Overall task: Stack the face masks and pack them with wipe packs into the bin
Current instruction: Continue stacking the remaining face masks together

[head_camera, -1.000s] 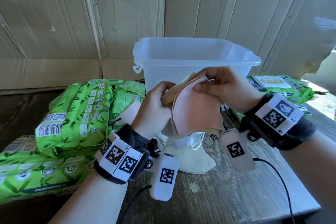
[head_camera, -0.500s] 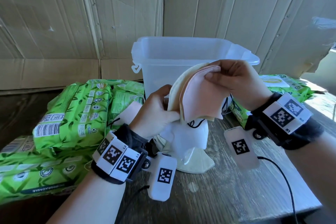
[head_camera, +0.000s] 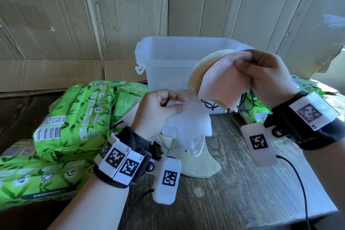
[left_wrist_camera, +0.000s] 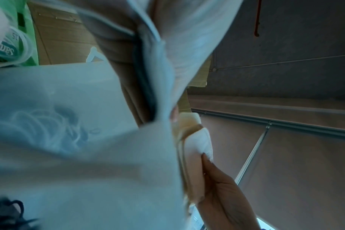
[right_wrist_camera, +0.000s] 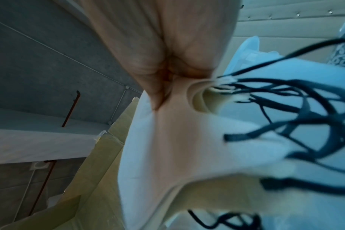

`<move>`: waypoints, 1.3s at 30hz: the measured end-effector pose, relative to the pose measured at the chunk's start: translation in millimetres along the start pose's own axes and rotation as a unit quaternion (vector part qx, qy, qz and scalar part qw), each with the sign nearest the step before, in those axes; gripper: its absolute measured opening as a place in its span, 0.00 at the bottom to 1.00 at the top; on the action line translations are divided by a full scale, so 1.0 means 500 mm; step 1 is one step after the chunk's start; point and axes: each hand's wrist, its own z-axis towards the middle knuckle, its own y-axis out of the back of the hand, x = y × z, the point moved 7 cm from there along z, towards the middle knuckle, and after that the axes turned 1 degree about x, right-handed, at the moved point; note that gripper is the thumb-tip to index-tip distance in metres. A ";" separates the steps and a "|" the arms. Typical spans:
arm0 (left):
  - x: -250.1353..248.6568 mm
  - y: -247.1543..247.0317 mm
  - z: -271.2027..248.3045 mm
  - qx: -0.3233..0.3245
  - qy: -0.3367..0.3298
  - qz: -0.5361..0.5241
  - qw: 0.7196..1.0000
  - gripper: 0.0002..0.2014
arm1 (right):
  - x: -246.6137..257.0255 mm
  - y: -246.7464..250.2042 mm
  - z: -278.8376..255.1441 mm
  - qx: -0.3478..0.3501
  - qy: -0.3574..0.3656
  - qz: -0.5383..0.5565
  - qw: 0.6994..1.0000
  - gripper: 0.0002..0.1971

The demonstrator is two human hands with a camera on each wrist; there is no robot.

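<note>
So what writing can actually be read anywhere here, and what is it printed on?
"Care": on the top of the upright wipe pack.
"L2" and "L1": on the marker tags of the left wristband.
"...DEGRADABLE", upside down: on the flat wipe pack nearest the camera.
Too small or blurred to read: the barcode digits, the fine print on the packs, the right wrist tag, and everything in both wrist views.

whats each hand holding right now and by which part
The right hand pinches a stack of pink and beige masks by its upper edge. The left hand grips a white mask at its top corner.
</note>
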 end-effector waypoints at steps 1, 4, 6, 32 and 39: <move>0.000 0.005 0.000 -0.014 -0.003 0.011 1.000 0.15 | -0.001 0.001 0.001 0.012 -0.007 0.017 1.000 0.08; -0.007 0.022 -0.002 -0.076 -0.014 0.023 0.997 0.16 | -0.006 -0.013 -0.007 0.054 -0.030 0.047 0.997 0.09; -0.015 0.025 -0.003 -0.096 -0.021 0.024 0.995 0.17 | -0.015 -0.032 -0.015 0.082 -0.051 0.036 0.995 0.06; -0.015 0.012 -0.006 -0.060 -0.009 0.006 0.998 0.21 | -0.044 -0.080 -0.026 0.196 -0.116 0.055 0.972 0.30; -0.022 0.020 -0.008 -0.080 -0.016 0.010 0.997 0.16 | -0.070 -0.145 -0.049 0.245 -0.121 -0.087 0.958 0.15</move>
